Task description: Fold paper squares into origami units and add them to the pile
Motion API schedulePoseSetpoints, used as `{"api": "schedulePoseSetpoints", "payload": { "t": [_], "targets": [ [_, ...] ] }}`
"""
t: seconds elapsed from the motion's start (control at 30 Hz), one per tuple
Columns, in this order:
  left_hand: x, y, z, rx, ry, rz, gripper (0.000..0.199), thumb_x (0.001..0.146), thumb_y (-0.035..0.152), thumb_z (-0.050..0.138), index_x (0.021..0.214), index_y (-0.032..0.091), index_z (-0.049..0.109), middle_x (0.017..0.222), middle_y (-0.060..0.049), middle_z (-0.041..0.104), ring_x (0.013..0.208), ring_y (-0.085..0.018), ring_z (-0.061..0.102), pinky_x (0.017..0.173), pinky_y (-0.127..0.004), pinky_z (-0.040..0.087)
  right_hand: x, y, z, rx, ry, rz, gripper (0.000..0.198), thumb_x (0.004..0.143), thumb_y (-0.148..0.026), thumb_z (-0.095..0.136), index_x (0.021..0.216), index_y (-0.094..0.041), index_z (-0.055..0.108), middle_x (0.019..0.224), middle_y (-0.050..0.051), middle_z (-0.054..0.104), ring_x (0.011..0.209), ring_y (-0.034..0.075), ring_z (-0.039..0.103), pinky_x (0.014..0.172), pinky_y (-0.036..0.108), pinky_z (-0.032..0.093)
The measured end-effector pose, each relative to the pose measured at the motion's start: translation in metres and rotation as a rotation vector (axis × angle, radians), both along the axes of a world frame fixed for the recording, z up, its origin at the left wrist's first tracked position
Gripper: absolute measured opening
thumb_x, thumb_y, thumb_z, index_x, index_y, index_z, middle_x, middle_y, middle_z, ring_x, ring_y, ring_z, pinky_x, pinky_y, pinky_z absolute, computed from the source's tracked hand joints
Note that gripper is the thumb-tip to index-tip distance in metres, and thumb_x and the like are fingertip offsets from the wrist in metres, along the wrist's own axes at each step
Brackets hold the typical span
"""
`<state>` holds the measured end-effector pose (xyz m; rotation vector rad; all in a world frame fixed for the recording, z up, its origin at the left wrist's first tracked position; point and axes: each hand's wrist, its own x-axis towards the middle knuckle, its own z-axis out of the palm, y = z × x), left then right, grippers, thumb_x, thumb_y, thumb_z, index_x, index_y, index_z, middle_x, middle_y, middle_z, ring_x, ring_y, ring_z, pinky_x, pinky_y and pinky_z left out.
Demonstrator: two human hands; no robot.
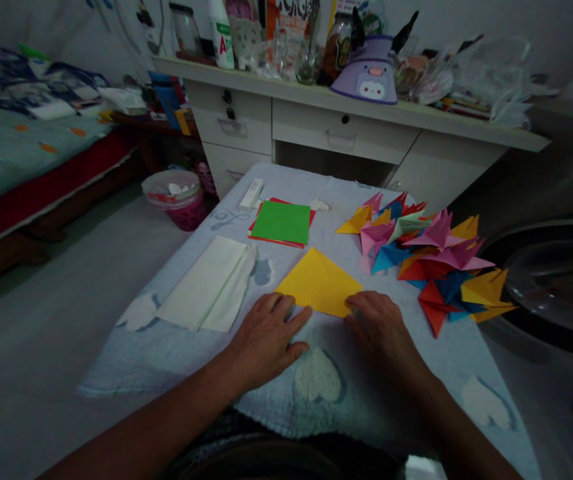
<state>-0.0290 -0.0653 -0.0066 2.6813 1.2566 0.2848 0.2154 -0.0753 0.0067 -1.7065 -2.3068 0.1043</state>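
A sheet of yellow origami paper (319, 283), folded to a triangle with its point away from me, lies flat on the cloth-covered table. My left hand (269, 340) rests on its near left edge, fingers stretched out and pressing on the paper. At the right corner, the bent fingers of my right hand (379, 327) close on the paper's edge. Beyond it sits a stack of square paper (282, 223), green on top with red sheets under it. A heap of folded paper cranes (431, 247) in several colours spreads to the right.
A folded white cloth or paper (209, 283) lies left of my left hand, with a small white box (251, 195) farther back. The tablecloth (316, 373) hangs over the near edge. Behind stands a white desk (346, 127); a pink bin (179, 200) is on the floor.
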Motion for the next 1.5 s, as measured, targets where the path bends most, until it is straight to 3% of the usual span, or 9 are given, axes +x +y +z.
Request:
{"api": "schedulePoseSetpoints", "payload": {
  "t": [0.07, 0.2, 0.27, 0.37, 0.5, 0.77, 0.97, 1.2, 1.5],
  "targets": [
    [0.002, 0.001, 0.005, -0.003, 0.014, 0.008, 0.053, 0.084, 0.044, 0.063, 0.132, 0.028, 0.049, 0.119, -0.009, 0.054, 0.113, -0.031, 0.046, 0.098, -0.049, 0.038, -0.003, 0.002, -0.009, 0.006, -0.010, 0.016, 0.034, 0.091, -0.023, 0.050, 0.123, -0.017, 0.061, 0.117, 0.014, 0.063, 0.108, 0.029, 0.055, 0.089, 0.047, 0.044],
    [0.014, 0.007, 0.012, -0.046, -0.010, -0.021, 0.034, 0.088, 0.041, 0.059, 0.116, 0.023, 0.058, 0.113, -0.007, 0.060, 0.111, -0.027, 0.051, 0.101, -0.047, 0.036, -0.003, 0.000, -0.026, 0.001, 0.010, 0.028, 0.031, 0.091, -0.022, 0.051, 0.119, -0.018, 0.064, 0.122, 0.013, 0.061, 0.113, 0.030, 0.051, 0.095, 0.050, 0.041],
    [0.024, 0.011, 0.007, -0.057, -0.052, -0.052, 0.029, 0.090, 0.037, 0.057, 0.113, 0.020, 0.059, 0.120, -0.008, 0.060, 0.116, -0.025, 0.051, 0.105, -0.042, 0.036, -0.003, -0.002, -0.029, 0.010, 0.034, 0.033, 0.032, 0.090, -0.021, 0.052, 0.120, -0.018, 0.064, 0.122, 0.013, 0.061, 0.113, 0.030, 0.050, 0.095, 0.050, 0.041],
    [0.038, 0.016, -0.007, -0.048, -0.099, -0.104, 0.045, 0.092, 0.036, 0.053, 0.132, 0.018, 0.048, 0.145, -0.008, 0.047, 0.135, -0.024, 0.038, 0.113, -0.038, 0.029, -0.004, -0.002, -0.030, 0.028, 0.057, 0.033, 0.032, 0.090, -0.019, 0.052, 0.119, -0.017, 0.064, 0.119, 0.014, 0.062, 0.110, 0.029, 0.052, 0.094, 0.049, 0.042],
    [0.043, 0.017, -0.021, -0.071, -0.073, -0.128, 0.060, 0.091, 0.047, 0.051, 0.143, 0.020, 0.037, 0.154, -0.008, 0.037, 0.143, -0.024, 0.030, 0.116, -0.040, 0.023, -0.003, -0.001, -0.030, 0.048, 0.076, 0.044, 0.030, 0.089, -0.018, 0.052, 0.116, -0.020, 0.065, 0.117, 0.012, 0.063, 0.107, 0.028, 0.054, 0.092, 0.049, 0.043],
    [0.035, 0.015, -0.019, -0.104, -0.042, -0.173, 0.071, 0.088, 0.055, 0.054, 0.145, 0.021, 0.032, 0.158, -0.011, 0.025, 0.146, -0.027, 0.021, 0.118, -0.043, 0.020, 0.001, -0.008, -0.030, 0.119, 0.061, 0.134, 0.029, 0.090, -0.022, 0.054, 0.117, -0.021, 0.063, 0.120, 0.014, 0.060, 0.113, 0.029, 0.053, 0.097, 0.052, 0.043],
    [0.021, 0.014, -0.018, -0.065, -0.011, -0.224, 0.065, 0.090, 0.055, 0.051, 0.145, 0.025, 0.034, 0.157, -0.008, 0.029, 0.146, -0.026, 0.023, 0.118, -0.043, 0.019, 0.002, -0.012, -0.029, 0.103, -0.035, 0.171, 0.033, 0.087, -0.025, 0.059, 0.120, -0.019, 0.063, 0.126, 0.016, 0.058, 0.118, 0.032, 0.053, 0.101, 0.054, 0.043],
    [-0.012, 0.010, -0.015, 0.029, 0.090, -0.121, 0.060, 0.092, 0.054, 0.047, 0.143, 0.023, 0.038, 0.155, -0.006, 0.034, 0.144, -0.023, 0.028, 0.116, -0.040, 0.022, 0.004, -0.014, -0.032, 0.131, -0.110, 0.194, 0.036, 0.087, -0.028, 0.060, 0.121, -0.018, 0.061, 0.130, 0.017, 0.058, 0.122, 0.034, 0.052, 0.098, 0.054, 0.047],
    [-0.027, 0.005, -0.018, 0.090, 0.148, -0.032, 0.065, 0.091, 0.056, 0.049, 0.142, 0.017, 0.041, 0.151, -0.009, 0.040, 0.141, -0.026, 0.034, 0.115, -0.043, 0.027, 0.030, -0.025, -0.026, 0.113, -0.182, 0.205, 0.036, 0.088, -0.032, 0.060, 0.122, -0.022, 0.062, 0.136, 0.015, 0.055, 0.122, 0.034, 0.051, 0.099, 0.056, 0.043]
  ]
}}
